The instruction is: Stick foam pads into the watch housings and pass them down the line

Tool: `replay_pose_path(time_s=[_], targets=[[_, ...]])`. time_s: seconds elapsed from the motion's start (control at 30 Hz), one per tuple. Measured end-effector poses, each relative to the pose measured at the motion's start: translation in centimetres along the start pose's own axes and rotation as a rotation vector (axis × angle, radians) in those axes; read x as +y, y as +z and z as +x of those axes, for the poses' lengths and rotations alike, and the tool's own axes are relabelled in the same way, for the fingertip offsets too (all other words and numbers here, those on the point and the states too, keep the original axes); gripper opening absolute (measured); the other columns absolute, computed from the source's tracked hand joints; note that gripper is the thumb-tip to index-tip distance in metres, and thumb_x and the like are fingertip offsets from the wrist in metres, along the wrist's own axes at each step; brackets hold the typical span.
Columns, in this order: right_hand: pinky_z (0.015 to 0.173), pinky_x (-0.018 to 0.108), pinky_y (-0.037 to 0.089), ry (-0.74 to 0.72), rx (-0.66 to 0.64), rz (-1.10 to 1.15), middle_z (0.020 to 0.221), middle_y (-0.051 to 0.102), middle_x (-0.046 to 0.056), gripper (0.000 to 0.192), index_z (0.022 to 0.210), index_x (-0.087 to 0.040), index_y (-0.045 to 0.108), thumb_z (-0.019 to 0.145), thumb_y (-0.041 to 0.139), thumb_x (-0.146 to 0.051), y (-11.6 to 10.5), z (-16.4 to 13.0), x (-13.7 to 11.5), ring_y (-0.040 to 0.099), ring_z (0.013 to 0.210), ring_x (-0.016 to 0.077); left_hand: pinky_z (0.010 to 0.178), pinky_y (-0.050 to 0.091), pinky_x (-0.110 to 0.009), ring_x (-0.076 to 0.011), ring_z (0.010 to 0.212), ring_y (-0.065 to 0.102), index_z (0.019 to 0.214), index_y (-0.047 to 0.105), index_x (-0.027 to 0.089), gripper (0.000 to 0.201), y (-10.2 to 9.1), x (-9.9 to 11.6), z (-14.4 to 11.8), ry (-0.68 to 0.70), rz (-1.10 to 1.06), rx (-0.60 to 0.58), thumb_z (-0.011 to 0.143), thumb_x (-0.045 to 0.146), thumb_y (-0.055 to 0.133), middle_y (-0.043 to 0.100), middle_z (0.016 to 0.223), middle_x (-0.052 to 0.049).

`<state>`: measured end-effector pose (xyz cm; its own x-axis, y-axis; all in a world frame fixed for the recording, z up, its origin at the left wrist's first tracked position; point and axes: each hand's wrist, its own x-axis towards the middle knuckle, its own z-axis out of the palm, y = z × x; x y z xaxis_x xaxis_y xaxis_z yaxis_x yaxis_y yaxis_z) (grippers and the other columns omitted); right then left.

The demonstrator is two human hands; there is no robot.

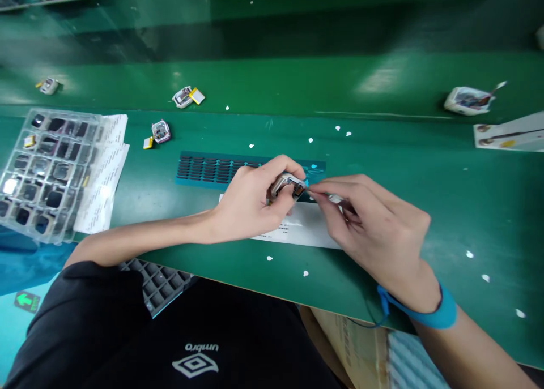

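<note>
My left hand (250, 203) is closed around a small open smartwatch case (287, 180), tilted on its side, with electronic parts showing inside. Its thumb and fingers grip the rim and cover part of the case. My right hand (378, 222) pinches at the case's right edge, where a tiny light-blue piece (306, 183) shows by the fingertips. Something whitish (335, 198) shows among the right fingers, too hidden to name. Below the hands lies a white printed sheet (317, 222). Behind them is a teal sheet (182, 180) with rows of dark strips.
A clear compartment tray (96, 129) of watch parts stands left on printed papers (114, 168). Open watch cases (161, 131) with yellow-edged batteries (197, 95) lie beyond; another case (467, 100) sits far right near a white box (510, 133). A blue wrist strap (446, 310) trails a cord.
</note>
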<state>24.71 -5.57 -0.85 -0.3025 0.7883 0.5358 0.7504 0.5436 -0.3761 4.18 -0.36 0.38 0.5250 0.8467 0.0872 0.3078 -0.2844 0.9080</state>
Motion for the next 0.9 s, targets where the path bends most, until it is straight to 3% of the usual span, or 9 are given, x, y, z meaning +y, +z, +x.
replay_pose_path(time_s=[0.1,0.23,0.37,0.47,0.67,0.9], targets=[[0.062,0.027,0.056,0.017,0.008,0.020,0.104,0.079,0.001,0.032,0.113,-0.025,0.067,0.093,0.069,0.000,0.0,0.1,-0.1,0.076,0.084,0.0172,0.051,0.048,-0.016,-0.0083,0.058,0.071,0.102,0.064,0.018,0.018,-0.2,0.1,0.0,-0.037,-0.038,-0.113,0.090,0.010,0.054,0.072,0.082,0.002],[0.060,0.028,0.056,0.039,0.052,0.024,0.102,0.079,0.001,0.033,0.113,-0.027,0.070,0.092,0.072,-0.002,-0.1,0.0,-0.4,0.075,0.077,0.0164,0.045,0.045,-0.014,-0.0110,0.058,0.076,0.100,0.063,0.015,0.013,-0.3,0.4,0.2,-0.200,-0.338,-0.261,0.091,0.012,0.054,0.064,0.079,0.002],[0.064,0.027,0.058,0.004,0.050,0.032,0.105,0.079,0.001,0.044,0.121,-0.029,0.072,0.090,0.069,0.003,-0.5,0.0,-0.3,0.076,0.083,0.0169,0.050,0.054,-0.016,-0.0102,0.057,0.075,0.098,0.060,0.014,0.009,-0.8,1.0,0.7,-0.342,-0.594,-0.333,0.092,0.011,0.055,0.068,0.079,0.001],[0.065,0.026,0.059,-0.042,0.000,0.026,0.113,0.080,0.001,0.054,0.131,-0.030,0.069,0.090,0.068,0.004,-0.7,0.0,0.1,0.078,0.089,0.0170,0.051,0.056,-0.017,-0.0087,0.053,0.072,0.099,0.059,0.015,0.007,-1.2,1.3,1.0,-0.406,-0.661,-0.339,0.094,0.012,0.055,0.072,0.078,0.000],[0.054,0.023,0.052,-0.091,-0.042,-0.001,0.101,0.079,-0.001,0.026,0.113,-0.025,0.067,0.097,0.067,-0.004,-0.9,0.1,0.9,0.076,0.080,0.0129,0.042,0.049,-0.015,-0.0077,0.044,0.067,0.099,0.054,0.019,0.011,-1.1,0.9,0.8,-0.362,-0.618,-0.294,0.092,0.012,0.058,0.069,0.072,0.004],[0.052,0.023,0.049,-0.051,0.023,0.035,0.096,0.078,0.000,0.020,0.109,-0.023,0.064,0.098,0.069,-0.007,-0.2,0.1,-0.1,0.074,0.076,0.0123,0.041,0.041,-0.015,-0.0078,0.045,0.065,0.088,0.062,0.018,0.013,-0.4,0.4,0.2,-0.086,-0.194,-0.179,0.083,0.007,0.055,0.057,0.058,0.008]])
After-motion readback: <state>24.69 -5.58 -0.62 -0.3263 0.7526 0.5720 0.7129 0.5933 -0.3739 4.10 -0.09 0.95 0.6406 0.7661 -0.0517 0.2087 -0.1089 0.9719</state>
